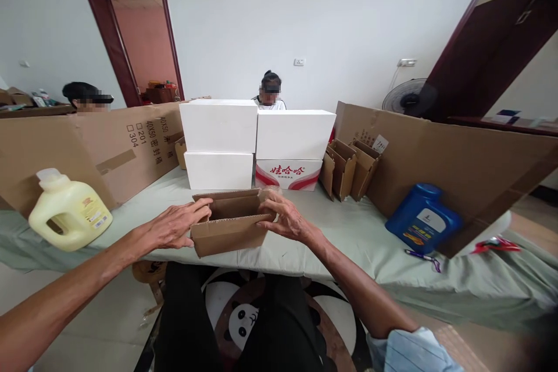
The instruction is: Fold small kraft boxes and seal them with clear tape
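Note:
A small brown cardboard box (229,235) with an open top sits at the near edge of the cloth-covered table, directly before me. My left hand (181,224) grips its left end, fingers bent over the rim. At the opposite end, my right hand (282,215) pinches the upper edge with thumb and fingers. Inside, the box shows bare brown walls; its bottom is out of sight. Just behind it stand stacked white boxes (218,128), and a white box with red printing (288,174) forms the lower right of the stack.
Several folded brown cartons (344,168) stand right of the stack. Large cardboard panels (131,151) flank the table. A yellow jug (72,209) leans at left, a blue bottle (422,218) at right, near a purple pen (421,257). Two people sit beyond.

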Available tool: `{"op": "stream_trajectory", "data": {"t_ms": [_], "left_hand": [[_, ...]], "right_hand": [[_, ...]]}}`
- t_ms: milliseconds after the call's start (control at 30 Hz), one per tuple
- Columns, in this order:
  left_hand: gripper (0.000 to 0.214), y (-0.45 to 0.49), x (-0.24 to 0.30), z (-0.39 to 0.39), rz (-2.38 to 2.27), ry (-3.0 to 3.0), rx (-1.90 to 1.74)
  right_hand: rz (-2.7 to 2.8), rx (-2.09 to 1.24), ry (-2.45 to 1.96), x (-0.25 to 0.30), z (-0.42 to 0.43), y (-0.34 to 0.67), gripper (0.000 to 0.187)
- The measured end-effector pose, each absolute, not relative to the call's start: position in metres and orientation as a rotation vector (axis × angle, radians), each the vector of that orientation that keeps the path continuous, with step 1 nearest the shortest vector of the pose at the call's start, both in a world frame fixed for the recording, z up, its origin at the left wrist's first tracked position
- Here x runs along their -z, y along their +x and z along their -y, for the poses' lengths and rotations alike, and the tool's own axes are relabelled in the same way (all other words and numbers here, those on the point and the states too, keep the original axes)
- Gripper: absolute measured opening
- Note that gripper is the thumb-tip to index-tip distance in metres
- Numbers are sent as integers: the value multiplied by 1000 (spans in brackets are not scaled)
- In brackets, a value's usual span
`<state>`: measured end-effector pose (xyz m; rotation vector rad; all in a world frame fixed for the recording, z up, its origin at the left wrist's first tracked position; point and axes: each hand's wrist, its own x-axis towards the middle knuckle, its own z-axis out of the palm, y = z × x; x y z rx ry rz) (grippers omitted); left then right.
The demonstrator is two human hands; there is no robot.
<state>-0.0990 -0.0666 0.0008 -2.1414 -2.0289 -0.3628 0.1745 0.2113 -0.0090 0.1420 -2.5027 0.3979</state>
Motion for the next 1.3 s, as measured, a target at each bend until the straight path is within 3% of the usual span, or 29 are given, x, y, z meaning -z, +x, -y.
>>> {"op": "stream_trajectory", "data": {"t_ms": [100, 333, 567, 667, 833, 967, 1100, 1200, 1300], "left_hand": [[55, -102, 1, 76, 2028, -2098, 450], [77, -121, 41, 80, 1976, -1666, 1001], [87, -131, 59, 64, 2084, -1483, 1376], [86, -133, 60, 60, 2110, -1466, 1421], [88, -132, 63, 57, 2069, -1447, 1446], [119, -135, 73, 56, 2067, -1307, 1628], [144, -147, 83, 53, 2090, -1303, 1973], [135, -155, 84, 52, 2214, -1448, 2076], [115, -157, 83, 54, 2367, -1646, 2056]], "right_hand": [[2349, -537, 89, 24, -215, 176, 39], [2090, -711, -17, 56, -206, 167, 46], [1977, -1079, -216, 77, -197, 157, 77], [2077, -1109, -207, 78, -200, 154, 75], [2163, -1152, -205, 82, -209, 148, 55], [2156, -1191, -191, 87, -214, 145, 47], [2165, -1229, -195, 87, -212, 144, 57], [2177, -1321, -170, 86, -208, 139, 76], [2184, -1399, -146, 87, -204, 131, 81]]}}
